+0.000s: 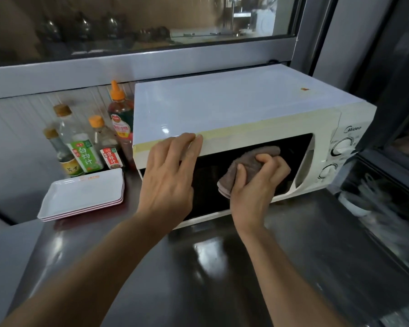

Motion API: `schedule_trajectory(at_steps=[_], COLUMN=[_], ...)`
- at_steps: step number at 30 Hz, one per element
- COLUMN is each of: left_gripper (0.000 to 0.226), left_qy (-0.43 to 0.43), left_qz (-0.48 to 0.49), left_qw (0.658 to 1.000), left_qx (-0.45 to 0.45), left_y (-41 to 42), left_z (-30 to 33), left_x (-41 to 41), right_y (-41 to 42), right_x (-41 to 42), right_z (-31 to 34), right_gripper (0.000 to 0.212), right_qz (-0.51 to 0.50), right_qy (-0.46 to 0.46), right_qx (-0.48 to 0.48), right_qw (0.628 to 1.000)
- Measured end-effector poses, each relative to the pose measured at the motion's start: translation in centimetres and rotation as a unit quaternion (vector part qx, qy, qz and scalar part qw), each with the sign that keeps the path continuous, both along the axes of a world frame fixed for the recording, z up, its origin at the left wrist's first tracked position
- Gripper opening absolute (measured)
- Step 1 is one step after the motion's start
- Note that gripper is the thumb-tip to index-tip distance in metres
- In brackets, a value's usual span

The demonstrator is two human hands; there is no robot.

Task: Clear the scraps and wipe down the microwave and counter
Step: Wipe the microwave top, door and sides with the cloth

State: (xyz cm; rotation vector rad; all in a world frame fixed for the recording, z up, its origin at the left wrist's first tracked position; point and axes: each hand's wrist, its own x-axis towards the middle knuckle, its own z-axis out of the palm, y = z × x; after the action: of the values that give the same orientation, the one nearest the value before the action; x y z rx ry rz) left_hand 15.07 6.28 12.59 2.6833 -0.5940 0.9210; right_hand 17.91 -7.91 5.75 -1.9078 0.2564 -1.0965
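A: Now, hands first. How many, and doing what?

B: Two. Left hand (168, 175): fingers straight and spread, laid flat against the upper front edge of the microwave (234, 109), fingertips on the top lip; it holds nothing. Right hand (257, 182): fingers curled round one folded brown cloth (248, 166), pressing it against the dark door glass.

A: Microwave, one item?

B: One, white, standing on the dark glossy counter (222, 267) with its back to the window frame. Door closed. Two round dials (342, 145) on the right-hand panel, one above the other.

A: To the left of it?

B: Four bottles (85, 142) in a cluster against the wall, just beside the microwave: two with orange caps, two with brownish caps. The tallest, orange-capped with dark contents, stands nearest the microwave's side.

A: And in front of the bottles?

B: One stack of white rectangular trays (80, 197) on the counter; three edges can be counted at the front.

A: Scraps?

B: Cannot tell; the counter shows only reflections.
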Motion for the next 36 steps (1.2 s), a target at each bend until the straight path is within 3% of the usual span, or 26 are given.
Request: schedule_trajectory(at_steps=[5,8,13,18,22,26,28,36], left_gripper=[0.071,0.072,0.073,0.060,0.067,0.068,0.068,0.070], left_qy=[-0.019,-0.014,0.003,-0.010,-0.029,-0.038,-0.039,-0.016], left_qz=[0.009,0.005,-0.006,0.019,0.036,0.040,0.038,0.033], left_qw=[0.999,1.000,1.000,1.000,0.999,0.998,0.998,0.999], left_qx=[-0.026,-0.027,0.004,-0.003,-0.002,-0.016,-0.023,-0.013], left_y=[-0.2,0.0,0.9,2.2,2.3,2.3,2.4,2.5], left_z=[-0.5,-0.2,0.6,0.6,-0.1,-0.4,-0.2,0.4], left_x=[0.0,0.2,0.0,0.1,0.5,0.4,0.5,0.0], right_y=[0.4,0.6,3.3,4.5,4.9,4.6,4.3,6.2], right_x=[-2.6,-2.4,-2.4,-1.5,-2.3,-3.7,-3.5,-2.9], right_z=[-7.6,-7.5,-1.7,1.8,-2.7,-7.6,-7.7,1.0], right_gripper=[0.031,0.033,0.038,0.033,0.029,0.026,0.026,0.031], right_qz=[0.050,0.052,0.072,0.045,0.049,0.085,0.088,0.070], right_qy=[0.163,0.202,0.080,-0.016,0.015,0.163,0.192,0.035], right_qx=[-0.004,0.037,0.067,0.047,-0.006,-0.015,-0.017,-0.019], right_qw=[0.985,0.977,0.992,0.998,0.999,0.983,0.977,0.997])
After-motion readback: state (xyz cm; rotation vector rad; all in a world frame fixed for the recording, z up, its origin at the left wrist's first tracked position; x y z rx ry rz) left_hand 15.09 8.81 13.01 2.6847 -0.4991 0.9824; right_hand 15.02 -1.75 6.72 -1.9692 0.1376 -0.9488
